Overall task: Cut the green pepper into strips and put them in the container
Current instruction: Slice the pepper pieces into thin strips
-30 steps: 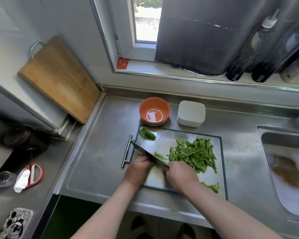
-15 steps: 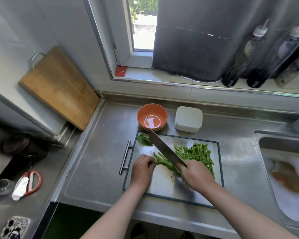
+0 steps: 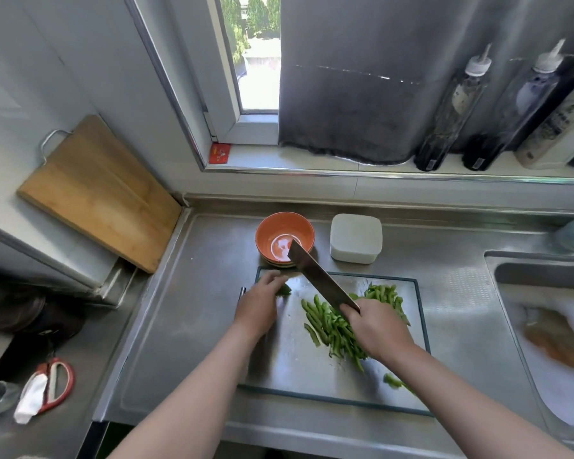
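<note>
The left hand (image 3: pixel 259 306) covers most of a pepper piece (image 3: pixel 284 289); the right hand (image 3: pixel 378 329) hides the handle of the knife (image 3: pixel 322 279). The orange-brown thing (image 3: pixel 554 346) in the sink (image 3: pixel 511 270) (amid white foam) is too blurred to identify.

Brushed steel counter (image 3: pixel 193 326), shiny metal cutting board (image 3: pixel 292 359), glossy orange bowl (image 3: pixel 272 226), matt wooden board (image 3: pixel 96 193) far left.

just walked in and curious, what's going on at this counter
A person is slicing green pepper on a steel cutting board. The right hand grips a knife, blade lifted and pointing toward the orange bowl. The left hand touches an uncut pepper piece at the board's far left corner. Cut strips lie piled on the board; none is in the bowl.
</note>
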Demonstrator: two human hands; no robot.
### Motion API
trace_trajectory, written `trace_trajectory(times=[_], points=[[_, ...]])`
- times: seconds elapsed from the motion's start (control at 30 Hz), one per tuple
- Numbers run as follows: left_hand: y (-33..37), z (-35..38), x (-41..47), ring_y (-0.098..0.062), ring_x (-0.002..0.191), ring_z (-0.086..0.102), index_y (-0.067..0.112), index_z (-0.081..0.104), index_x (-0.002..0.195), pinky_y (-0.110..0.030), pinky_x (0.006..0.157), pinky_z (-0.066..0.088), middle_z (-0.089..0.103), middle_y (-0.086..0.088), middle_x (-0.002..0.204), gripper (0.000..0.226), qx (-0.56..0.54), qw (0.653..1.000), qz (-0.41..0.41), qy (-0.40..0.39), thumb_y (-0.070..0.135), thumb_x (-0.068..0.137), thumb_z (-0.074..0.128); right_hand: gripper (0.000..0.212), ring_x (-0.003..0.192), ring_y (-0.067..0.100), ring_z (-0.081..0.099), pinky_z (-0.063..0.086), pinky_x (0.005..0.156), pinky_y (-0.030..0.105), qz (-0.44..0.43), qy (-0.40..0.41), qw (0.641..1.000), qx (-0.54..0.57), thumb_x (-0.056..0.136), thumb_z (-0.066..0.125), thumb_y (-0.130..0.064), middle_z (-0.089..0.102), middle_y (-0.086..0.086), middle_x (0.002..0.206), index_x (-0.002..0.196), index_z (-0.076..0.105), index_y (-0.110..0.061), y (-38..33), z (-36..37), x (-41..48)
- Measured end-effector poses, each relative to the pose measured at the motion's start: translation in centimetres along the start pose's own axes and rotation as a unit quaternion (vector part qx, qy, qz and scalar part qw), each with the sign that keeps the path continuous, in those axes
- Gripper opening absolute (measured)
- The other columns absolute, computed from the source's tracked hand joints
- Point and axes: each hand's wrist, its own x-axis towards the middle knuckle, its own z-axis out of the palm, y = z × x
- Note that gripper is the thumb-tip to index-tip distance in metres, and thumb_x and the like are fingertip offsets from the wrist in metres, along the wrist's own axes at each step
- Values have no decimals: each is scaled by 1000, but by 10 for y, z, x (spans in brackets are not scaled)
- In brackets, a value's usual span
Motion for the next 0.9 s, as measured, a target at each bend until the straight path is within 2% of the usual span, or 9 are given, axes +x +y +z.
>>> trace_trajectory(times=[0.07,0.13,0.27,0.37,0.47,0.53,0.63,0.73,0.9], points=[[-6,-3,7,-20,122,55,33,52,141,-35,89,50,48,12,145,49,71,996,21,-40,15,95,53,39,60,19,56,36,53,32,0,-5,1000,-2,104,46,-42,61,-3,66,71,53,-22,-2,5,0],[-10,-3,8,-23,118,56,30,58,136,-34,86,49,56,7,135,44,93,994,45,-38,17,94,57,39,60,19,55,34,52,31,1,-10,1000,-3,104,46,-42,59,-3,66,70,51,-22,-4,9,-1],[-18,-7,-7,-23,88,57,29,75,93,-30,69,38,66,7,92,18,62,996,56,37,33,77,81,40,59,18,55,32,50,31,3,-17,1000,4,103,46,-41,61,-3,66,69,51,-22,-9,16,-4],[-28,-2,-27,-20,74,53,30,77,79,-29,73,30,66,10,77,21,44,993,60,87,37,64,90,41,60,20,56,32,50,32,0,-17,1000,10,103,48,-41,60,-3,65,67,50,-21,-15,21,-6],[-31,6,-51,-18,74,54,28,73,78,-29,69,38,62,11,77,28,16,994,52,93,39,60,92,40,62,20,57,34,52,32,-6,-25,1000,17,102,48,-42,62,-3,67,68,52,-21,-20,27,-9],[-32,12,-65,-15,80,55,28,73,88,-30,61,48,60,12,84,31,-33,997,28,63,37,63,90,40,64,21,59,35,53,32,-8,-30,999,9,102,47,-43,63,-2,69,69,52,-21,-23,32,-12],[-30,14,-81,-13,92,57,27,68,108,-34,70,55,59,11,99,37,-103,994,20,41,28,73,81,42,68,24,59,33,54,33,-11,-39,999,-6,102,46,-45,62,-2,70,67,48,-21,-25,41,-18],[-30,12,-97,-12,92,58,20,63,109,-34,73,55,55,10,107,34,-125,989,65,43,14,78,74,43,69,23,58,35,56,33,-12,-54,998,-24,102,46,-46,61,-1,72,69,49,-19,-26,47,-25],[-36,17,-118,-7,102,55,19,68,111,-20,87,51,54,9,114,40,-116,990,70,36,34,75,80,42,66,21,57,36,55,33,-19,-62,997,-49,103,45,-45,60,-2,71,69,51,-22,-23,53,-36]])
